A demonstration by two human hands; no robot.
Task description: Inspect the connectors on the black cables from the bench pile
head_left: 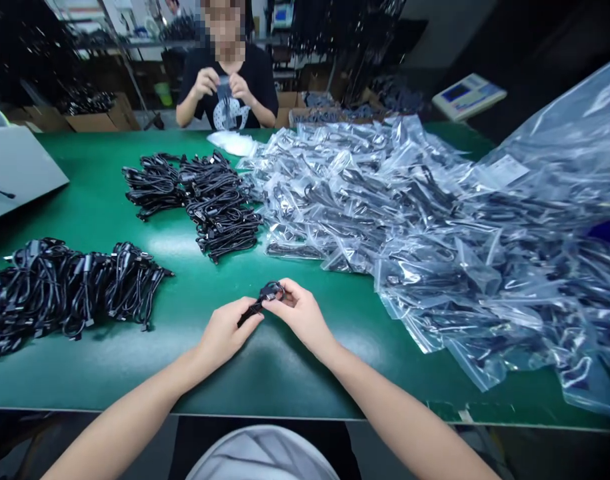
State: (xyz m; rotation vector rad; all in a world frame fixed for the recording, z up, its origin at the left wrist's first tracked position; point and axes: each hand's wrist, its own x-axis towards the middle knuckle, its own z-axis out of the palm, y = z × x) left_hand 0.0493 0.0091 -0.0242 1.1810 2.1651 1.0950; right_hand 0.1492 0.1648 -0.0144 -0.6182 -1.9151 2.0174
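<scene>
A black cable (271,291), folded into a small bundle, is held between both hands just above the green table. My left hand (231,328) closes around its lower part, thumb pressed along it. With thumb and fingers my right hand (301,312) pinches the looped upper end. To the left lies a heap of black cable bundles (85,283). Farther off, in front of my hands, is a second pile of black cable bundles (215,200). On the right, many clear plastic bags with cables inside (359,200) form a large heap.
Across the green table (185,373) a co-worker (227,87) holds up a small clear bag. White empty-looking bags (232,143) lie near that person. A grey box (19,167) stands at the left edge, and a scale-like device (469,95) is at the back right.
</scene>
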